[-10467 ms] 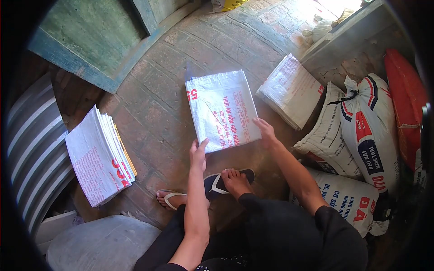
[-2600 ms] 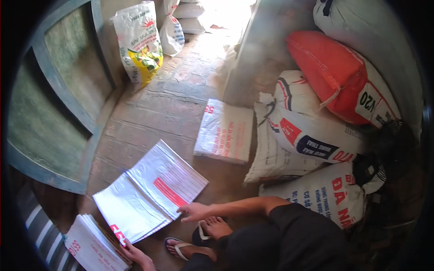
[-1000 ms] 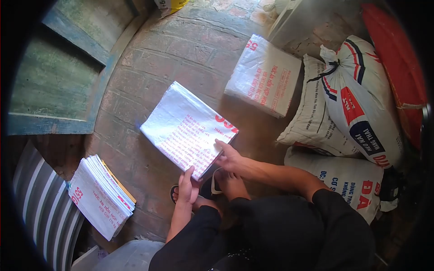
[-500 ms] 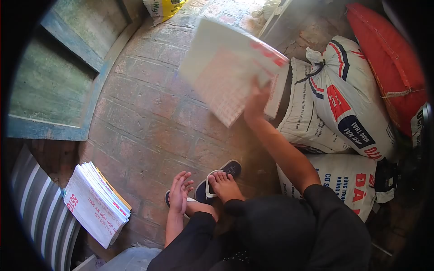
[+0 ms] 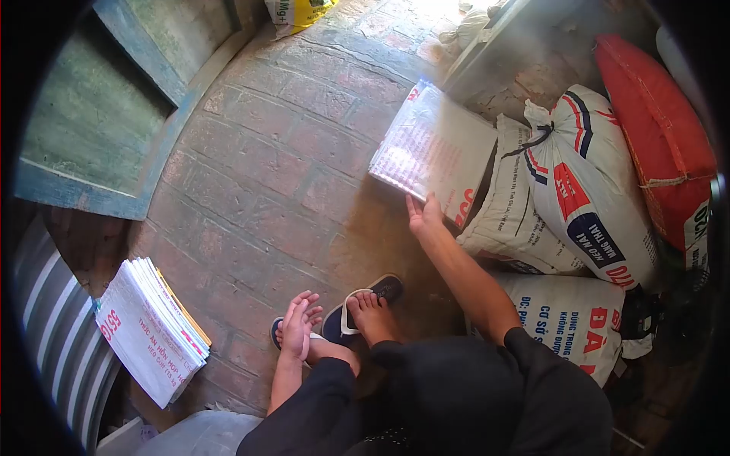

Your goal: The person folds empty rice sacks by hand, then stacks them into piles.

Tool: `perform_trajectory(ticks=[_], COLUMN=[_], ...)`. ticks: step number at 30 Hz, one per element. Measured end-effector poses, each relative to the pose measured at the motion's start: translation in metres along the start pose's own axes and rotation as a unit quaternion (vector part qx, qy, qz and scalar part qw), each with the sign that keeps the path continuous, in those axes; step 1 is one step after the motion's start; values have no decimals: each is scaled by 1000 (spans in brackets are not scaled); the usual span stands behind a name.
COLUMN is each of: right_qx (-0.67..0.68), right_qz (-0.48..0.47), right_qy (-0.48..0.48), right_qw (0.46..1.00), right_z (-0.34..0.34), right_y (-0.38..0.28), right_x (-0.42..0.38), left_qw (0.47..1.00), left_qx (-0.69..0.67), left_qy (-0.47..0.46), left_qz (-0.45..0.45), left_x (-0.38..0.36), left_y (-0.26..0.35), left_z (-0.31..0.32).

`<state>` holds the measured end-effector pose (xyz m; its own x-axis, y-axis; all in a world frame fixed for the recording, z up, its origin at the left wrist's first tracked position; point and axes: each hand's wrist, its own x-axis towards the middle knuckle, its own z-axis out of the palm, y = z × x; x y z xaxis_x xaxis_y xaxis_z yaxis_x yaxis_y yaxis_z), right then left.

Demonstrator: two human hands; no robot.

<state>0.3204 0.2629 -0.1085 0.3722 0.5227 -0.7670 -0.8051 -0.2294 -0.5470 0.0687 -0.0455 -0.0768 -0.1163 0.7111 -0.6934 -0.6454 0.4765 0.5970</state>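
Note:
A stack of folded white feed sacks with red print lies on the brick floor at upper right, its top catching the light. My right hand reaches out to the stack's near edge; the fingertips and thumb touch it, spread apart. Over my knee my left hand hangs with loosely bent fingers, holding nothing. A second stack of folded sacks, marked in red, leans at lower left beside a ribbed grey metal sheet.
Filled white feed bags and a red sack are piled along the right. A blue-green wooden door stands at left, a yellow-and-white bag at the top. My sandalled foot rests on the bricks.
The sack that my right hand was swinging over the floor now lies flat on the right-hand stack. My right hand has drawn back to the stack's near edge; the left stays at my knee.

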Motion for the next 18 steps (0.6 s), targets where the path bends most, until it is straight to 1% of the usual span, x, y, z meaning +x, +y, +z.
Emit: perform_trajectory(ticks=[2, 4, 8, 12, 13, 16, 17, 18], right_qx=[-42, -70, -57, -13, -21, -9, -7, -5], right_qz=[-18, -23, -16, -14, -54, -62, -70, -60], right_qy=[10, -15, -52, -42, -21, -8, -18, -12], right_qw=[999, 997, 997, 999, 998, 998, 997, 998], right_z=[12, 22, 22, 25, 28, 30, 30, 32], right_y=[-8, -17, -24, -20, -16, -14, -14, -12], right_x=[5, 10, 23, 21, 23, 28, 30, 32], left_qw=[1000, 1000, 1000, 1000, 1000, 1000, 1000, 1000], left_qx=[-3, -4, -10, -12, -13, -19, -22, -21], left_qy=[4, 7, 3, 1, 3, 16, 20, 22], left_qz=[3, 0, -4, 0, 0, 4, 5, 5], left_x=[-1, -1, -1, 2, 2, 0, -1, -1], left_y=[-1, -3, -3, -6, -7, -5, -5, -4], left_z=[-3, -4, -3, -7, -8, -8, -8, -8])
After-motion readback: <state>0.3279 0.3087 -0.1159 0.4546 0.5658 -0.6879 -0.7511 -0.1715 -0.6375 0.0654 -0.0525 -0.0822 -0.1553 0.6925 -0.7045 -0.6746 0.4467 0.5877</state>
